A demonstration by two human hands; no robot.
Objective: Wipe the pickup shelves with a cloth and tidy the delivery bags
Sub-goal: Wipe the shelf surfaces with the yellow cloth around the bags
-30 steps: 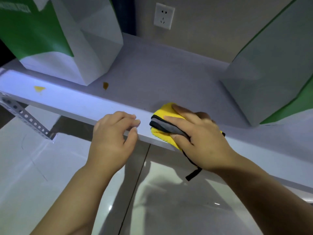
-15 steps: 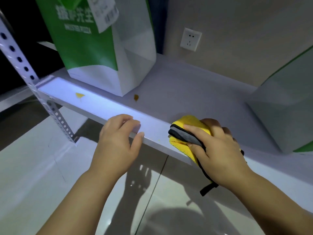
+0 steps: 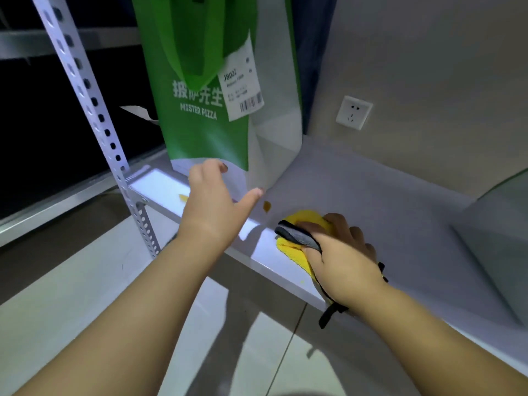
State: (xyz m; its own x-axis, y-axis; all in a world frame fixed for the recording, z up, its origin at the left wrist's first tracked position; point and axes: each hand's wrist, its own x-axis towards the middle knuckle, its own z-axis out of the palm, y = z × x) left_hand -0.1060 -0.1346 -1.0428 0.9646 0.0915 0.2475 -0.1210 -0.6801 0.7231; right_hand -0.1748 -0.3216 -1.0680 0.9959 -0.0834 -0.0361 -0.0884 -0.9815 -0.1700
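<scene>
Off the shelf [image 3: 357,195] now, left hand [image 3: 213,207] spreads wide, maybe touching bag [image 3: 200,124]; right hand [image 3: 343,258] grips cloth [image 3: 307,217].

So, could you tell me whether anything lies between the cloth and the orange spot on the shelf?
Nothing visible does: bare shelf separates the cloth under the right hand from the orange spot. The green bag stands just behind the spot.

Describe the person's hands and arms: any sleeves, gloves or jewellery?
No sleeves show: the left arm and right arm are bare to the frame's edge. The left hand and right hand have no gloves, rings, watch or bracelet visible. The left nails look dark-tinted.
</scene>
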